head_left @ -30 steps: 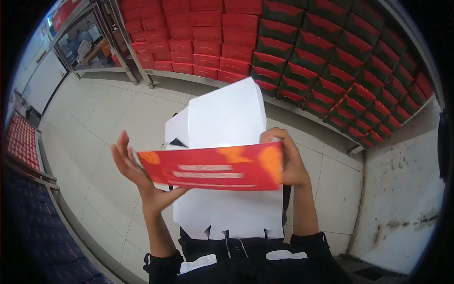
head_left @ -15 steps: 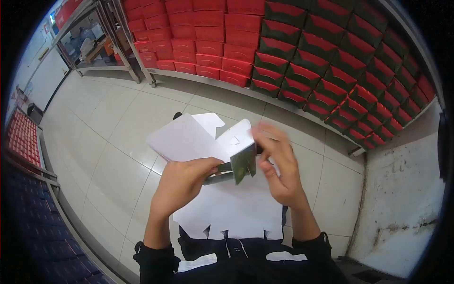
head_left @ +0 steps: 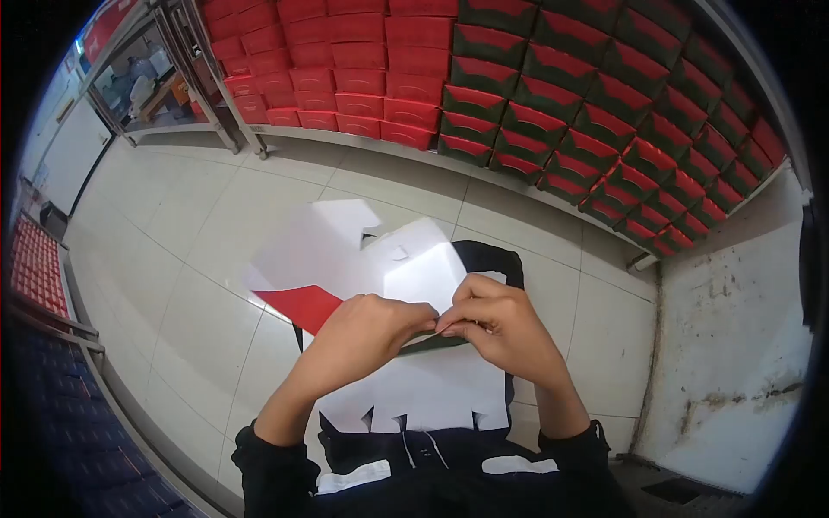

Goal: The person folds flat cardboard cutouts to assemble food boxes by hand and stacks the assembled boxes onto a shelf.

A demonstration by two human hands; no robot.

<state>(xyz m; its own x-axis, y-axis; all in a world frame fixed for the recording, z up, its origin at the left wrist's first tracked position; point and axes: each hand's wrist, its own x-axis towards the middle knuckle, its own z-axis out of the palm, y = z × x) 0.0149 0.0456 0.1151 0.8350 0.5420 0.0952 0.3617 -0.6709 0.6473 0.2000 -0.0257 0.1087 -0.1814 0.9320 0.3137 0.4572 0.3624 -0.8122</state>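
A partly folded cardboard box [head_left: 414, 263], white inside with a red outer face at its left, stands up over my lap. My left hand [head_left: 367, 332] is closed on its near edge, where a dark green strip shows below the fingers. My right hand [head_left: 496, 324] pinches the same edge just to the right, thumb and fingertips together, almost touching my left fingertips. Under both hands lies a white cardboard blank [head_left: 432, 393] with notched flaps, flat on my lap. The fold between my fingertips is partly hidden.
Stacked red boxes [head_left: 332, 73] and dark green and red boxes [head_left: 596, 112] fill a low metal shelf ahead. More shelves with dark blue boxes [head_left: 65, 414] run along the left. A stained white wall [head_left: 725, 363] stands at the right, and the tiled floor [head_left: 199, 242] lies between.
My right hand has come down and left from the raised side flap to pinch the near edge beside my left hand. The box has tilted, and its red face now shows.
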